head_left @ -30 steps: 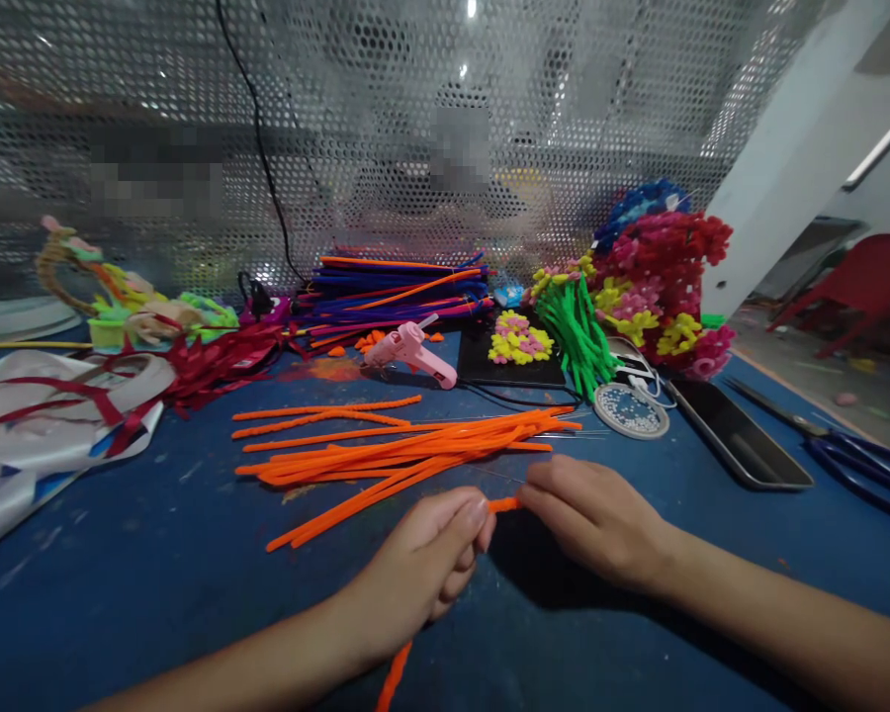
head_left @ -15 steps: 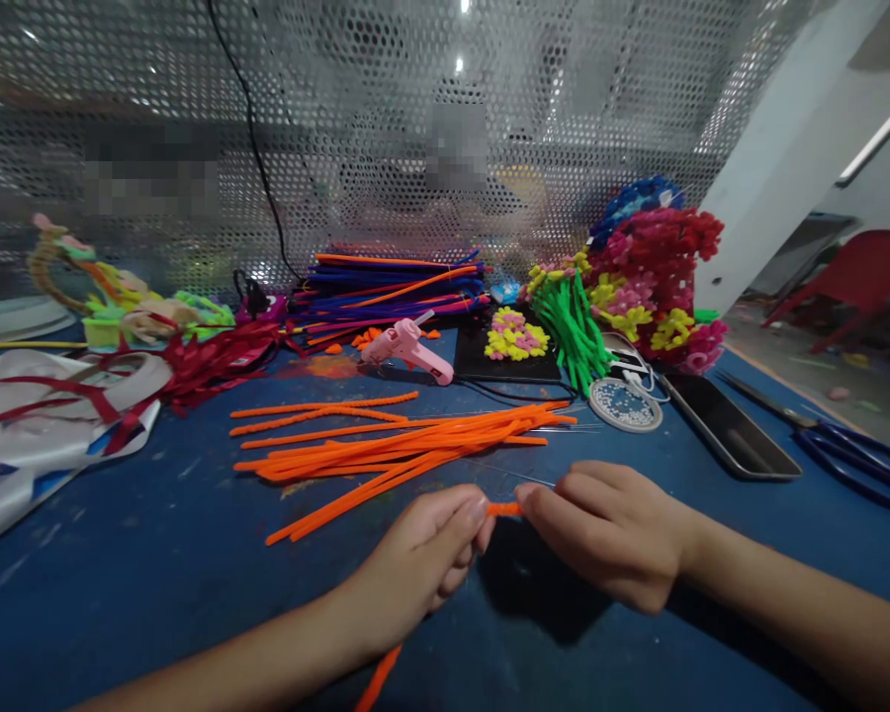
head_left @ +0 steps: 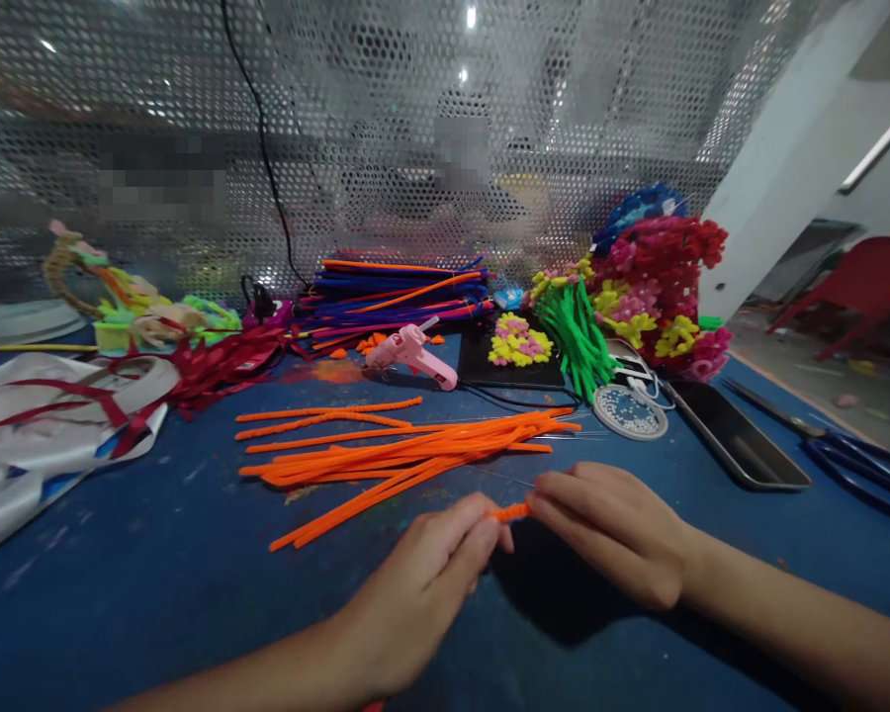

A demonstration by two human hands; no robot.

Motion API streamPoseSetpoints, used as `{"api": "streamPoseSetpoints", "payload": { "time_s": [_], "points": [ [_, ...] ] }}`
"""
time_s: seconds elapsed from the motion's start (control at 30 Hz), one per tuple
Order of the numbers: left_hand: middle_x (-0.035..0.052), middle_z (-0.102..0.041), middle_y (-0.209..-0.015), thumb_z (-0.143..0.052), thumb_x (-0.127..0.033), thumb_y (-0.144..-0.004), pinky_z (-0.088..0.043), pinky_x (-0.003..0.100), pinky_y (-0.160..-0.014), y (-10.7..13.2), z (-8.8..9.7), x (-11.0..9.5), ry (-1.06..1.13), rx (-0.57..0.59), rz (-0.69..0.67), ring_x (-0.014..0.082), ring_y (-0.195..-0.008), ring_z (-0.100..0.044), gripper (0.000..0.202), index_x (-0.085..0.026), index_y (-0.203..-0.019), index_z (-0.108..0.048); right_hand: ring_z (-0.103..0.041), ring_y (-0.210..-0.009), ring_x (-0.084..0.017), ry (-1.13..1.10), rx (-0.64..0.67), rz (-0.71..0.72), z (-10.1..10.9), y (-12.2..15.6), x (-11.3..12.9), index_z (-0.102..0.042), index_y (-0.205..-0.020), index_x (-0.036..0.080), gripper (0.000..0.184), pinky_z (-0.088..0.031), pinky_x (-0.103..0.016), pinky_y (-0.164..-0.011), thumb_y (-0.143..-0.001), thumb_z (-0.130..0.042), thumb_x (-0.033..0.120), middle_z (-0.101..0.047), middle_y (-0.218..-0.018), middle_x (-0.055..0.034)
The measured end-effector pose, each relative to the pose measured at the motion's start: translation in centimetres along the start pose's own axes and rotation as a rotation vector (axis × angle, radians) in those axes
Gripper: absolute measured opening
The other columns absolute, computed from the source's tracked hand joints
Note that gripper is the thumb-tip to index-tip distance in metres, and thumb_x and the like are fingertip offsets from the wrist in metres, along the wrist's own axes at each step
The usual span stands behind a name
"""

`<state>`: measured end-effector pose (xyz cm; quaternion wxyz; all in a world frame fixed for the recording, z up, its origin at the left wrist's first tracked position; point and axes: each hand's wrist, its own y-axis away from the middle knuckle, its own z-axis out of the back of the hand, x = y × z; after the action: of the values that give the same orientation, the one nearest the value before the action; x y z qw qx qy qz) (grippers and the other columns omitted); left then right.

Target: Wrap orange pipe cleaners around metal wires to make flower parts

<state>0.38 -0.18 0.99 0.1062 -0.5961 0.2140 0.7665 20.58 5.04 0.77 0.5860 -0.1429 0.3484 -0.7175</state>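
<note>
Between my two hands runs an orange pipe cleaner point(head_left: 511, 512), its short exposed stretch looking twisted. My left hand point(head_left: 445, 574) pinches one side with thumb and fingers. On the other side, the fingertips of my right hand point(head_left: 612, 529) are closed on the same piece. A bit of orange shows at the bottom edge below my left wrist. Just beyond the hands lies a loose bundle of orange pipe cleaners point(head_left: 386, 452), with thin bare wires poking out at its right. Two twisted orange stems point(head_left: 326, 417) rest at the bundle's far side.
Behind the bundle stand a pink glue gun point(head_left: 415, 354) and a black box point(head_left: 482, 368) bearing yellow-pink flowers. Green stems point(head_left: 578, 336), a dish of white beads point(head_left: 630, 410), a phone point(head_left: 738, 435) and blue-handled scissors point(head_left: 852, 455) lie right. Red ribbons point(head_left: 222, 371) sit left.
My right hand has its fingers straighter and more rolled over the pipe cleaner. The orange tail below my left wrist has mostly gone from sight. The whole view has shifted slightly.
</note>
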Motion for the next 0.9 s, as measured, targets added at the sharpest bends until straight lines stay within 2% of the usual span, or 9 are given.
{"api": "streamPoseSetpoints", "payload": {
  "time_s": [0.07, 0.17, 0.27, 0.4, 0.57, 0.7, 0.83, 0.9],
  "points": [
    [-0.0036, -0.043, -0.065, -0.032, -0.035, -0.092, -0.033, 0.021, -0.056, 0.3, 0.0, -0.3, -0.219, -0.037, -0.098, 0.0099, -0.059, -0.041, 0.027, -0.019, -0.082, -0.050, -0.053, -0.064, -0.014, -0.056, 0.002, -0.020, -0.2, -0.1, 0.5, -0.058, -0.095, 0.008, 0.035, -0.044, -0.027, -0.058, -0.093, -0.023, 0.011, -0.063, -0.085, -0.0109],
    [-0.0016, -0.050, -0.073, -0.031, -0.030, -0.092, -0.034, 0.023, -0.066, 0.3, 0.1, -0.1, -0.376, -0.074, -0.165, 0.0119, -0.070, -0.046, 0.026, -0.019, -0.076, -0.048, -0.052, -0.063, -0.013, -0.135, 0.058, -0.098, -0.6, -0.4, 1.4, -0.060, -0.090, 0.011, 0.037, -0.043, -0.025, -0.058, -0.095, -0.023, 0.014, -0.063, -0.080, -0.0077],
    [-0.0026, -0.047, -0.068, -0.028, -0.030, -0.093, -0.034, 0.023, -0.062, -0.1, 0.1, 0.4, -0.352, -0.103, -0.124, 0.0114, -0.065, -0.045, 0.028, -0.019, -0.076, -0.047, -0.051, -0.063, -0.013, -0.154, 0.146, -0.178, -0.9, -0.8, 1.8, -0.061, -0.085, 0.013, 0.042, -0.042, -0.023, -0.056, -0.096, -0.021, 0.017, -0.063, -0.079, -0.0070],
    [-0.0051, -0.038, -0.060, -0.029, -0.038, -0.092, -0.030, 0.021, -0.051, -0.5, 0.0, 1.1, -0.202, -0.125, -0.053, 0.0093, -0.054, -0.038, 0.030, -0.019, -0.075, -0.045, -0.049, -0.064, -0.015, -0.115, 0.138, -0.147, -1.1, -0.8, 1.4, -0.061, -0.085, 0.011, 0.046, -0.041, -0.026, -0.057, -0.096, -0.016, 0.016, -0.061, -0.078, -0.0099],
    [-0.0061, -0.034, -0.057, -0.031, -0.041, -0.092, -0.026, 0.020, -0.046, -0.4, -0.2, 1.5, -0.122, -0.131, -0.048, 0.0080, -0.050, -0.034, 0.031, -0.019, -0.074, -0.043, -0.049, -0.064, -0.015, -0.116, 0.170, -0.145, -1.3, -0.5, 1.4, -0.059, -0.087, 0.012, 0.040, -0.042, -0.027, -0.057, -0.094, -0.020, 0.015, -0.060, -0.082, -0.0103],
    [-0.0065, -0.033, -0.055, -0.029, -0.040, -0.092, -0.025, 0.020, -0.046, -0.4, -0.2, 1.7, -0.149, -0.147, -0.049, 0.0081, -0.049, -0.033, 0.032, -0.019, -0.074, -0.044, -0.052, -0.072, -0.015, -0.198, 0.167, -0.283, -2.0, -0.5, 1.9, -0.054, -0.093, 0.013, 0.028, -0.045, -0.025, -0.063, -0.094, -0.027, 0.014, -0.059, -0.088, -0.0090],
    [-0.0060, -0.035, -0.057, -0.030, -0.037, -0.092, -0.026, 0.020, -0.049, -0.5, -0.1, 1.5, -0.213, -0.153, -0.079, 0.0084, -0.051, -0.034, 0.031, -0.019, -0.069, -0.040, -0.053, -0.077, -0.013, -0.468, 0.266, -0.494, -2.2, -0.5, 2.4, -0.050, -0.089, 0.016, 0.015, -0.047, -0.023, -0.068, -0.091, -0.035, 0.015, -0.056, -0.089, -0.0068],
    [-0.0059, -0.036, -0.058, -0.030, -0.036, -0.092, -0.027, 0.021, -0.050, -0.4, -0.1, 1.4, -0.236, -0.149, -0.095, 0.0086, -0.052, -0.035, 0.031, -0.019, -0.069, -0.040, -0.053, -0.080, -0.014, -0.516, 0.300, -0.493, -2.0, -0.5, 2.4, -0.050, -0.092, 0.016, 0.013, -0.047, -0.024, -0.070, -0.089, -0.037, 0.014, -0.056, -0.092, -0.0077]
  ]
}}
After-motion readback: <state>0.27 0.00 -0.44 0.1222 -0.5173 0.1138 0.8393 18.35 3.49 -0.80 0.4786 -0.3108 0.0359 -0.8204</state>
